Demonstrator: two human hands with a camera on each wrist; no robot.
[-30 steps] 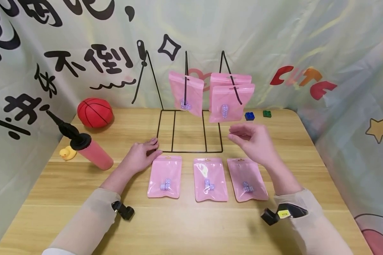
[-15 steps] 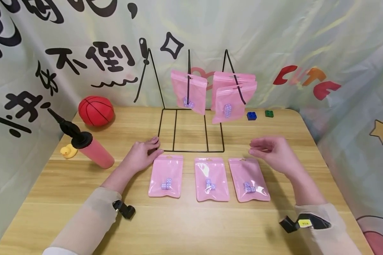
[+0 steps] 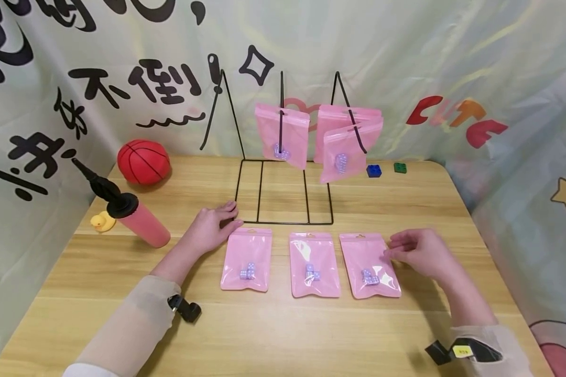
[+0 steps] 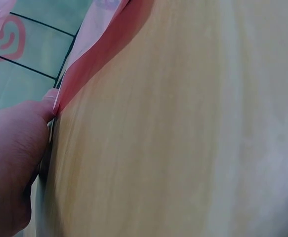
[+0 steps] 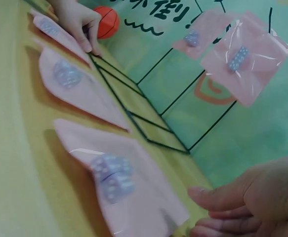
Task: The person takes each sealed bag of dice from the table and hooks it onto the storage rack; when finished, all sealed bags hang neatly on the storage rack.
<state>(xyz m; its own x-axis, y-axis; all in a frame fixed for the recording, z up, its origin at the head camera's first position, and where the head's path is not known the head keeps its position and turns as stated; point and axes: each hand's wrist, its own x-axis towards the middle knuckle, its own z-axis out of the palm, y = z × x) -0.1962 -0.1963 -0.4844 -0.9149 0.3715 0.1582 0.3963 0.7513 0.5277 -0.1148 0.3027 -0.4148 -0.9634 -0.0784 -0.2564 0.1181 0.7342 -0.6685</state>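
In the head view, three pink zip bags with pale purple dice lie in a row: left bag [image 3: 247, 251], middle bag [image 3: 314, 251], right bag [image 3: 361, 252]. Behind them stands a black wire display rack [image 3: 287, 223] with more pink bags hanging from its hooks: one bag [image 3: 269, 125] on the middle hook, two on the right, the front bag [image 3: 351, 139] tilted. My left hand [image 3: 208, 229] grips the rack's near left corner between thumb and fingers. Beside the right bag's upper edge is my right hand [image 3: 422, 254], thumb and fingers apart, holding nothing; contact with the bag is unclear.
A red toy basketball [image 3: 143, 162], a pink hand pump [image 3: 143, 225] and a yellow rubber duck [image 3: 102, 222] stand on the left. Blue [image 3: 373, 170] and green [image 3: 400, 167] building bricks lie behind, to the right. A printed cloth hangs behind the table.
My right hand has moved from near the hanging bags down and right to the right bag. The front hanging bag has swung and tilted. My left hand stays on the rack.
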